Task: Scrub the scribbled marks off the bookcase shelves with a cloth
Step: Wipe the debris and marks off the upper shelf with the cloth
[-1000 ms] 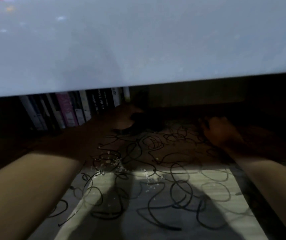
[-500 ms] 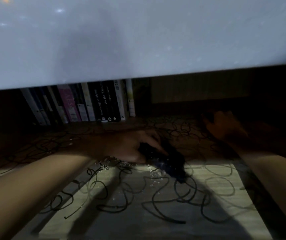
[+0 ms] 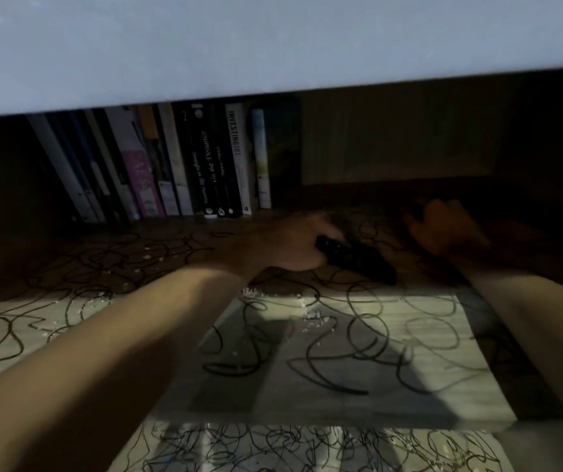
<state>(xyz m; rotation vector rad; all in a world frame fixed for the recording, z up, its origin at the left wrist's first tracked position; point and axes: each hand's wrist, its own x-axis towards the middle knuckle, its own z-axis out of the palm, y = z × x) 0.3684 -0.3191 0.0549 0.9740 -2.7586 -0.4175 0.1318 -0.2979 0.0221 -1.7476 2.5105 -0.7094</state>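
Observation:
The light wooden shelf (image 3: 436,338) is covered in black scribbled marks (image 3: 338,366). My left hand (image 3: 286,245) reaches into the dark back of the shelf and grips a dark cloth (image 3: 358,258), which lies on the scribbled board. My right hand (image 3: 443,229) rests on the shelf deep in the shadow to the right of the cloth, fingers loosely bent, holding nothing. Small white crumbs or droplets (image 3: 310,318) lie on the shelf in front of the cloth.
A row of upright books (image 3: 184,161) stands at the back left of the shelf. The white board of the shelf above (image 3: 273,46) hangs low over both hands. A lower shelf edge (image 3: 307,447), also scribbled, shows at the bottom.
My left hand pulled the cloth from the back toward the front, then pushed it away again and to the right. My right hand stayed about where it was.

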